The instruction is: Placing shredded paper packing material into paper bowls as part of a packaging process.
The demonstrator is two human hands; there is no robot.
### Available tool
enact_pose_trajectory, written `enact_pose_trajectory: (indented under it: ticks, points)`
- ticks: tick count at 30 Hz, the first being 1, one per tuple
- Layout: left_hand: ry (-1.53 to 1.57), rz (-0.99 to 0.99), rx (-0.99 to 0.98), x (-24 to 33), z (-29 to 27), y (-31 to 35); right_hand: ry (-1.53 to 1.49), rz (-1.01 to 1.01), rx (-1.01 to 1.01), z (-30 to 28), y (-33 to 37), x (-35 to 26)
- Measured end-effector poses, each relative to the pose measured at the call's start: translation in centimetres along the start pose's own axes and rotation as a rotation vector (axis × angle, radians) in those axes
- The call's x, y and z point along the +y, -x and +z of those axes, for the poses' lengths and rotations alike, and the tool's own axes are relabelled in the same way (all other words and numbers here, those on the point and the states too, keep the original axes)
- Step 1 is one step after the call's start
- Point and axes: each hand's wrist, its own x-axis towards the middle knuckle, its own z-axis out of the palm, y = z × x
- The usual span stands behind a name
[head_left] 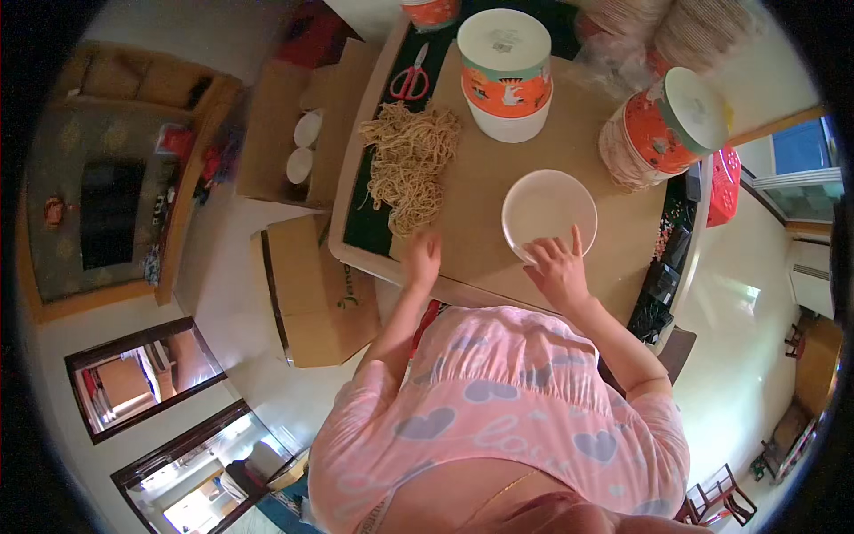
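Note:
A white round tub (550,206) stands on the brown board with its mouth up. My right hand (562,276) lies over its near rim, fingers stretched and spread. My left hand (422,260) is at the table's near edge, just below a tangled heap of tan twine (411,165). Its fingers are curled closed, and what they hold, if anything, is hidden. Beyond the white tub stands a tall lidded bucket (505,84) with an orange and green printed band. A similar bucket (663,129) leans at the right, with twine-like strands around its lower part.
Red-handled scissors (411,84) lie beyond the twine. Brown board (485,200) covers much of the green tabletop. Stacked pale round pieces (703,36) stand at the far right, and dark packets (660,283) line the right edge. Cardboard boxes (325,303) sit on the floor at left.

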Motion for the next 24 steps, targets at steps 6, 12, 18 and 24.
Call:
enact_pose_trajectory:
  ticks: [6, 12, 18, 24]
  points:
    - [-0.276, 0.013, 0.238, 3.2, -2.6, -11.4, -0.231, -0.019, 0.364, -3.5, 0.1, -2.2]
    - [-0.426, -0.050, 0.065, 2.8, -2.4, -16.4, -0.272, -0.030, 0.427, -4.9, 0.0, -3.2]
    - [0.183, -0.100, 0.309, 5.8, -5.8, -16.0, -0.483, 0.046, 0.428, -4.1, 0.8, -2.9]
    - [-0.469, -0.159, -0.070, 1.3, -2.2, -17.4, -0.501, -0.047, 0.354, -2.9, 0.8, -4.5]
